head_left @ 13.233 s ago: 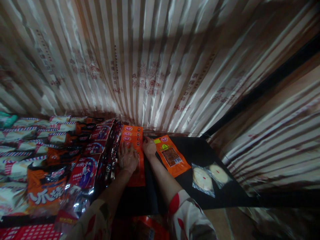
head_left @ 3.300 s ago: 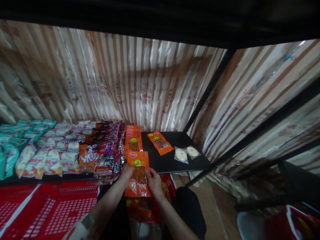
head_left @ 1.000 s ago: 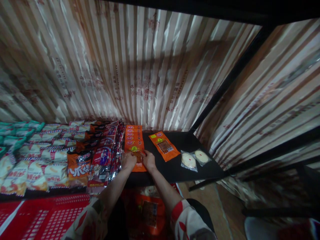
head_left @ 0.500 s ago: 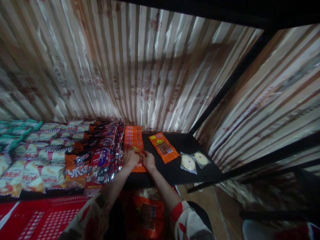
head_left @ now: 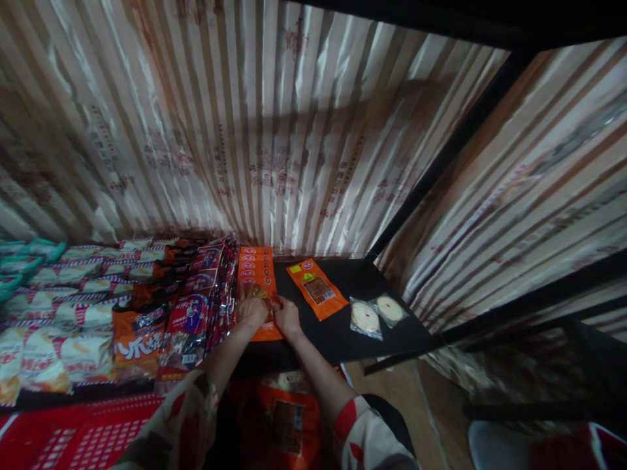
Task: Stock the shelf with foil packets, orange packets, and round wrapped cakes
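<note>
Overlapping orange snack packets (head_left: pixel 255 266) lie in a column on the black shelf, with their printed upper ends showing in a row. My left hand (head_left: pixel 252 311) is closed on the left side of the front packet, its fingertips partly hidden. At that packet's right edge, my right hand (head_left: pixel 287 317) pinches with thumb and fingers. A single orange packet (head_left: pixel 319 289) of the same kind lies flat and slanted to the right of my hands. Farther right are two round pale cakes in clear wrappers, a nearer cake (head_left: pixel 365 316) and a farther cake (head_left: pixel 390 308).
Dark red snack bags (head_left: pixel 189 320) stand in rows left of my hands, beside orange-and-black bags (head_left: pixel 138 336) and white bags (head_left: pixel 88 357). A red basket (head_left: pixel 83 437) sits below the shelf (head_left: pixel 337 336). Striped sheeting hangs behind; a black post (head_left: pixel 441 156) slants at right.
The view has shifted slightly, so the shelf goods appear a little farther left. Both hands stay at the front orange packet with small finger movements.
</note>
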The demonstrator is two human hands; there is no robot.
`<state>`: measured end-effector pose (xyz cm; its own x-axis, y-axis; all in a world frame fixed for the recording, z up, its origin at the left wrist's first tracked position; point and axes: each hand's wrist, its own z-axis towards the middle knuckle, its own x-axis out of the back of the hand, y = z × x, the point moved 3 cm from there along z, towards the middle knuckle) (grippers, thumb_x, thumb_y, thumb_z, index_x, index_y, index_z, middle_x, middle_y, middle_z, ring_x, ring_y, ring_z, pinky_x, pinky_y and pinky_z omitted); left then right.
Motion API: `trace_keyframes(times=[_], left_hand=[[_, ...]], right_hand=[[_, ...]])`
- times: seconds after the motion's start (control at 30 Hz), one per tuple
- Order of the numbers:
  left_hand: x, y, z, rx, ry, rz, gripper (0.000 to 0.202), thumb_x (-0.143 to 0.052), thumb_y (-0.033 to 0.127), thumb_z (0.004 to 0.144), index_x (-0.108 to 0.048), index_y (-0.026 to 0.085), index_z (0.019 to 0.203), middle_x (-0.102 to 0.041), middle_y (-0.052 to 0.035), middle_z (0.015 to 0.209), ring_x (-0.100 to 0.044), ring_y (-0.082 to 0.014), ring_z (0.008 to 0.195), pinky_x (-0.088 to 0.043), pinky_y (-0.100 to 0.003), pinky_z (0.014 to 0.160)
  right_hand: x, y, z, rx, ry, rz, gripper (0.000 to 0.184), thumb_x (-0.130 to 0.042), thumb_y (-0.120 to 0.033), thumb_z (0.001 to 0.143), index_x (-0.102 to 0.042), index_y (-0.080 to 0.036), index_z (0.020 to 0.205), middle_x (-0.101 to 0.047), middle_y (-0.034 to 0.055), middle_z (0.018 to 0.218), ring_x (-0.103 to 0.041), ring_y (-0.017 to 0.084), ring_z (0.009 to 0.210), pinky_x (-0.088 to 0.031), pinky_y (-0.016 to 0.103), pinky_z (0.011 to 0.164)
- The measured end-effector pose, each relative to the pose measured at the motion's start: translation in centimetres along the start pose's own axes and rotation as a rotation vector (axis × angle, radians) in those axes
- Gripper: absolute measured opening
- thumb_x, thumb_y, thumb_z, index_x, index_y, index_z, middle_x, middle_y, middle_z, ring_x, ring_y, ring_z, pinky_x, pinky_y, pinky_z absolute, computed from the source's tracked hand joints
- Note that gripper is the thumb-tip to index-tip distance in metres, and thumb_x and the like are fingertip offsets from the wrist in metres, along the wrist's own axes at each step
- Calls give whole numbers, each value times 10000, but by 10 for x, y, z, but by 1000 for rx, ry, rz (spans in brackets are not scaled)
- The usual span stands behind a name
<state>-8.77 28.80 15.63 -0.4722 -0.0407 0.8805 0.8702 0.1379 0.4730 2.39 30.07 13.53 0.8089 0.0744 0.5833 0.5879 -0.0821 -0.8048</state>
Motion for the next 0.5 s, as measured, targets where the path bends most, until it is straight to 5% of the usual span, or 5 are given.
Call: trace_keyframes(times=[0.2,0.5], left_hand=[[-9,-5,2,91,-17,81,501,-408,313,854,-443,208,1343,-284,-72,1490,-66,-316,1403,-177,-486,1115],[-11,-8,8,34,8,143,482,-371,346,874,-483,187,1315,-288,-86,1486,-97,-322,1397,-172,-472,1123]], right_hand=[[0,2,0,11,16,16,344,-551,-230,803,-654,-145,1120,-680,103,1084,-634,209,1016,-468,253,880],[-2,2,5,33,-7,-24,379,-499,-200,813,-623,-106,1158,-653,111,1137,-615,194,1053,-443,249,923]])
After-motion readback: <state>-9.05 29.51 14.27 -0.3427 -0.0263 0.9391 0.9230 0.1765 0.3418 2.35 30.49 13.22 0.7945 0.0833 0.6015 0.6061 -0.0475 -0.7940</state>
